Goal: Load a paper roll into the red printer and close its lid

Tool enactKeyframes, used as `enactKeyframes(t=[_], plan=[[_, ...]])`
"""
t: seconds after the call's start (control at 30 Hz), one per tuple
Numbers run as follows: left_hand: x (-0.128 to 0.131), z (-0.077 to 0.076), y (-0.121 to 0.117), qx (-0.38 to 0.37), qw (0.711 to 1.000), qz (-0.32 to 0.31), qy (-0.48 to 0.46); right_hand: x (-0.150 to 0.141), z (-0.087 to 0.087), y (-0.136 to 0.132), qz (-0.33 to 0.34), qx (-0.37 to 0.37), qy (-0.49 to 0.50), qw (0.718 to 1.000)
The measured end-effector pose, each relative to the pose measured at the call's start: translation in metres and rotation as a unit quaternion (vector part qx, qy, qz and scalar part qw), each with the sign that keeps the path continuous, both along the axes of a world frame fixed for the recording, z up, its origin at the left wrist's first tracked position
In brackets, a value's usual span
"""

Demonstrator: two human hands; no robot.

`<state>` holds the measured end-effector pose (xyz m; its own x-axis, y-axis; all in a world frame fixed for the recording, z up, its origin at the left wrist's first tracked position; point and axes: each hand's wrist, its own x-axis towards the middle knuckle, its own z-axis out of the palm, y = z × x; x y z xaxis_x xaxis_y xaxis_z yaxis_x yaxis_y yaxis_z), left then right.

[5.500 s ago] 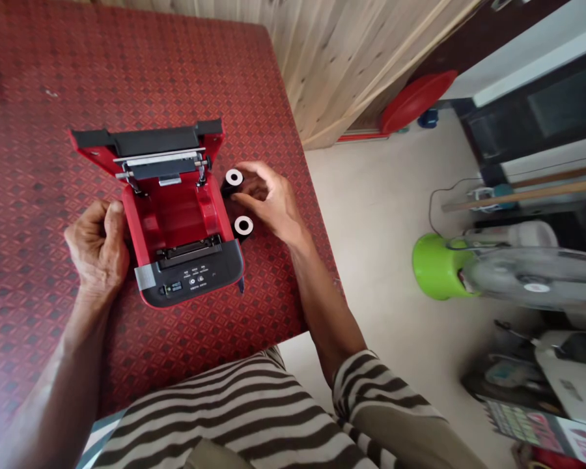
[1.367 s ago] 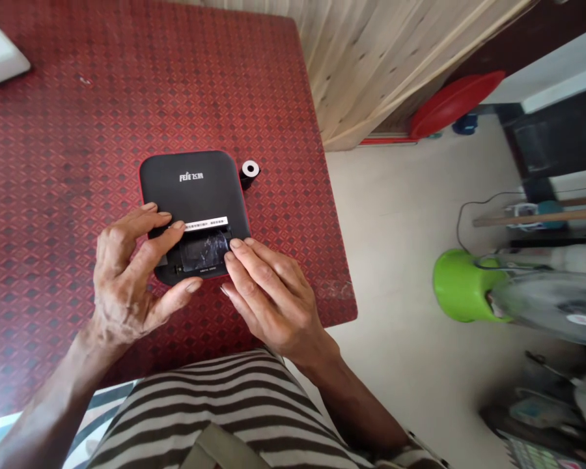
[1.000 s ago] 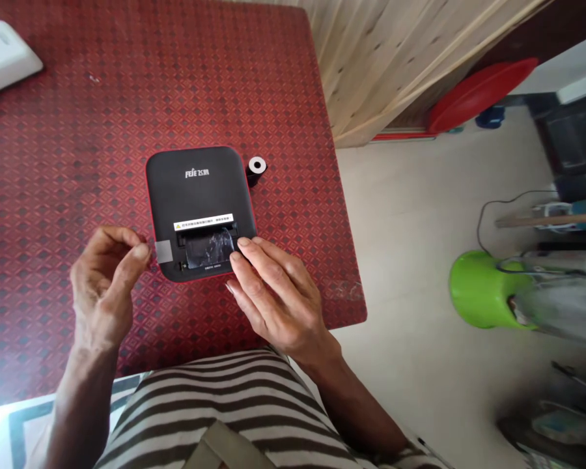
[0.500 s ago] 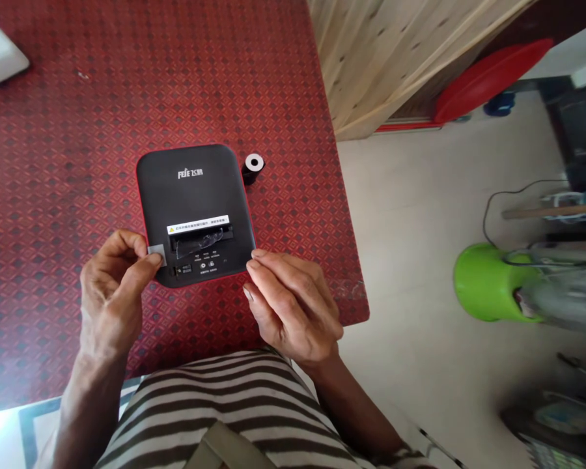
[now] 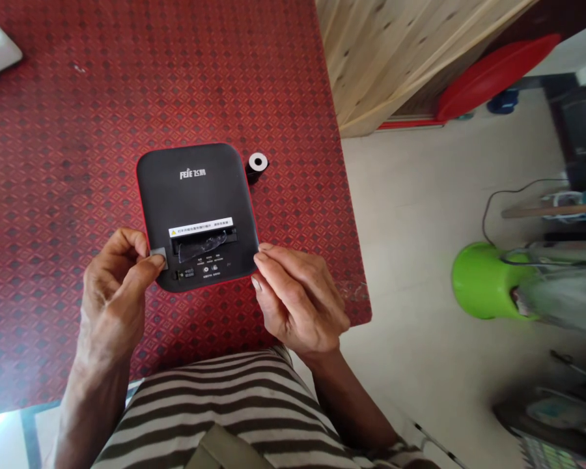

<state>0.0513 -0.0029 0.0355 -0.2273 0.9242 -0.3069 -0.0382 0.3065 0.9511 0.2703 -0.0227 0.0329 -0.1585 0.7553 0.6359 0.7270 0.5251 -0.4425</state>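
A black-and-red receipt printer (image 5: pixel 195 195) is set flat on a red patterned table (image 5: pixel 273 78), its lid already closed, while clear film (image 5: pixel 202 247) in its slot and grey tape (image 5: pixel 157 258) at its near left corner are not yet off. The tape is pinched by the left hand (image 5: pixel 112 286); the right hand (image 5: pixel 303 299), well apart from it, is placed with bunched fingertips at the opposite edge, its grip impossible to tell. A paper roll (image 5: pixel 258 163) is stood just beside the printer, and pale floor (image 5: pixel 400 215), wood panelling (image 5: pixel 371 58) and a bright green tub or stool (image 5: pixel 478 280) are seen beyond.
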Motion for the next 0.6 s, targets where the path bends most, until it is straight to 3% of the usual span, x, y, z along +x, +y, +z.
enactKeyframes(t=[0.37, 0.6], plan=[[-0.002, -0.005, 0.0, 0.001, 0.999, -0.011, 0.033, 0.0, -0.004, 0.006, -0.005, 0.016, 0.012, 1.0], [-0.012, 0.002, 0.002, 0.02, 0.999, -0.026, 0.037, 0.007, 0.003, 0.015, -0.02, 0.014, -0.005, 1.0]])
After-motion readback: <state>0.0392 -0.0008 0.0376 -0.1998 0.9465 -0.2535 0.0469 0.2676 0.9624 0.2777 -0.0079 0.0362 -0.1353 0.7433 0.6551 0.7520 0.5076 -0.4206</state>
